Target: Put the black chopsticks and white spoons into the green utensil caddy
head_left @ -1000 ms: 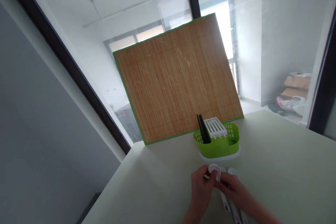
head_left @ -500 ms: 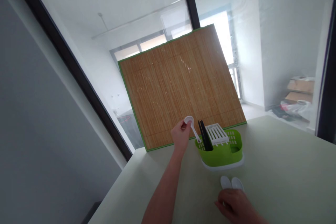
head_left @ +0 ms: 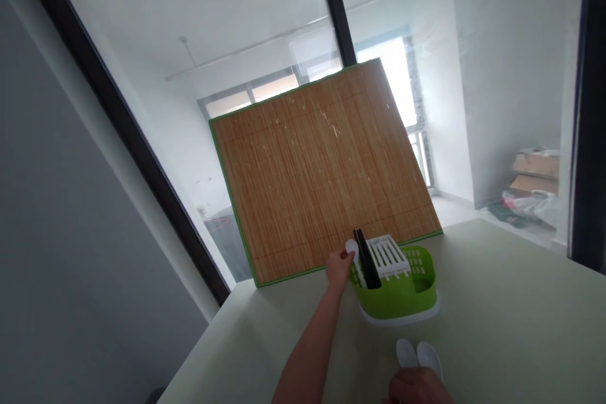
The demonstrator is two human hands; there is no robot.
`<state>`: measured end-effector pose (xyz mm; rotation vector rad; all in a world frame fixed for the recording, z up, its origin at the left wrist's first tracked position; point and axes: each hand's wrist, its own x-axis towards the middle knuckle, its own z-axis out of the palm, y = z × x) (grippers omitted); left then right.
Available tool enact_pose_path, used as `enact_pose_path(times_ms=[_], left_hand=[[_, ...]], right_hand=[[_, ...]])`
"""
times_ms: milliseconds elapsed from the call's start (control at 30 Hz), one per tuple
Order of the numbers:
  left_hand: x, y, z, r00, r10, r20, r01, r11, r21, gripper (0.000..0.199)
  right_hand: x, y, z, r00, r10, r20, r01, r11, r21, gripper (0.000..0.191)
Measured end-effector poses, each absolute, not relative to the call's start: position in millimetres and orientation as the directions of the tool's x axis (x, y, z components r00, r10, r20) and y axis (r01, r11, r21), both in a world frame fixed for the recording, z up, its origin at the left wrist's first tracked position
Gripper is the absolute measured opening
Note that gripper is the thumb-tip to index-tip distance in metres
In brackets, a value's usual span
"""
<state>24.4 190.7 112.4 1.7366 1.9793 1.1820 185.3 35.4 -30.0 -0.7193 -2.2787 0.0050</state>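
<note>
My left hand (head_left: 338, 267) is pinching the spoon (head_left: 351, 245) near its bowl, handle inside the green basket (head_left: 395, 301), risking snagging on the adjacent black chopsticks (head_left: 368, 265), while what my right hand (head_left: 419, 386) is gripping, I cannot tell.

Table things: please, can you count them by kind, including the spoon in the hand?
White spoons: 3
Bundle of black sticks: 1 (single sticks unclear)
White slotted rack: 1
Green basket with white base: 1
Bamboo mat: 1
Total: 7
</note>
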Motion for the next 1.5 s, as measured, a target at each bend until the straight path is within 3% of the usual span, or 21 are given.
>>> enact_pose_path(times_ms=[133, 333, 667, 767, 900, 1000, 1067, 1200, 1367, 1500], left_hand=[[25.6, 195.8, 103.7, -0.234, 0.929, 0.285, 0.695, -0.046, 0.718, 0.026], [25.5, 187.0, 100.5, -0.213, 0.932, 0.294, 0.714, -0.057, 0.698, 0.024], [17.8, 176.4, 104.0, -0.161, 0.947, 0.278, 0.703, -0.088, 0.706, 0.026], [13.3, 157.3, 104.1, -0.229, 0.898, 0.376, 0.668, -0.136, 0.732, 0.038], [10.7, 107.4, 83.2, -0.351, 0.774, 0.527, 0.513, -0.311, 0.8, 0.034], [14.4, 66.2, 53.0, -0.339, 0.815, 0.471, 0.433, -0.309, 0.847, 0.03], [19.1, 44.6, 32.7, -0.338, 0.85, 0.403, 0.402, -0.257, 0.879, 0.027], [29.4, 21.4, 9.3, -0.332, 0.898, 0.287, 0.36, -0.161, 0.919, 0.025], [38.0, 15.9, 7.0, -0.257, 0.938, 0.232, 0.359, -0.13, 0.924, 0.026], [43.7, 15.5, 3.7, -0.209, 0.96, 0.184, 0.334, -0.107, 0.937, 0.027]], right_hand=[[185.6, 33.5, -26.3, -0.591, 0.487, 0.644, 0.512, 0.842, -0.167, 0.026], [188.7, 29.0, -17.2, -0.632, 0.535, 0.561, 0.54, 0.823, -0.177, 0.023], [190.7, 27.3, -12.0, -0.628, 0.535, 0.566, 0.524, 0.828, -0.202, 0.022], [197.4, 27.7, -6.3, -0.578, 0.58, 0.574, 0.561, 0.793, -0.236, 0.023], [213.7, 32.6, 4.4, -0.351, 0.716, 0.604, 0.687, 0.635, -0.353, 0.027], [225.5, 40.6, 9.0, -0.2, 0.76, 0.619, 0.761, 0.518, -0.391, 0.022], [230.3, 46.6, 7.4, -0.171, 0.751, 0.638, 0.811, 0.474, -0.342, 0.015], [232.1, 55.0, -5.7, -0.16, 0.757, 0.633, 0.895, 0.382, -0.231, 0.024], [229.7, 56.8, -16.4, -0.199, 0.766, 0.612, 0.897, 0.393, -0.2, 0.008], [231.2, 56.1, -9.1, -0.157, 0.739, 0.655, 0.849, 0.44, -0.293, 0.014]])
